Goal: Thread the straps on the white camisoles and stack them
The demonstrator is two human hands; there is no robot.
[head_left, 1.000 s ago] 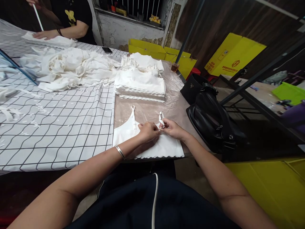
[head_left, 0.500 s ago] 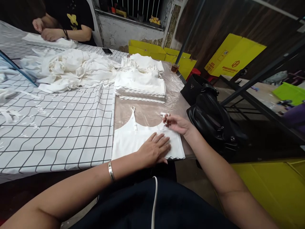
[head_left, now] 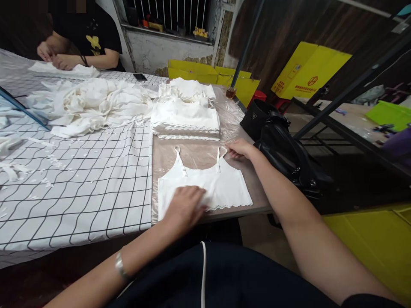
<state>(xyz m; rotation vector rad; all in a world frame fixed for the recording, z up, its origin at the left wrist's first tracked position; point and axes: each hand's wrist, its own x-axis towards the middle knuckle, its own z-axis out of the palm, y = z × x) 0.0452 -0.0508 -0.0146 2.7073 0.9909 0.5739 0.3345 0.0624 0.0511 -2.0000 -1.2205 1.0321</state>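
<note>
A white camisole top (head_left: 224,188) with thin straps and a wavy hem lies flat at the table's front edge. My left hand (head_left: 184,207) rests over its lower left part, palm down, open, with slightly bent fingers and some blur. At the upper right, my right hand (head_left: 239,148) is closed, its fingertips pinching the loop of the right shoulder strap (head_left: 218,159). The left shoulder strap (head_left: 180,160) stands up from the neckline in a loop, untouched. Beyond the top sits a stack of folded white tops (head_left: 186,117).
A heap of white garments (head_left: 96,102) covers the checked tablecloth (head_left: 122,179) on the left. Across the table a person (head_left: 86,42) handles white fabric. Black bags (head_left: 282,149) stand close by my right arm. A phone (head_left: 139,77) and a glass (head_left: 230,92) lie farther back.
My right hand has moved up and outward, and the right strap now stands in a loop. My left hand has slid left and nearer to me. The view has shifted slightly.
</note>
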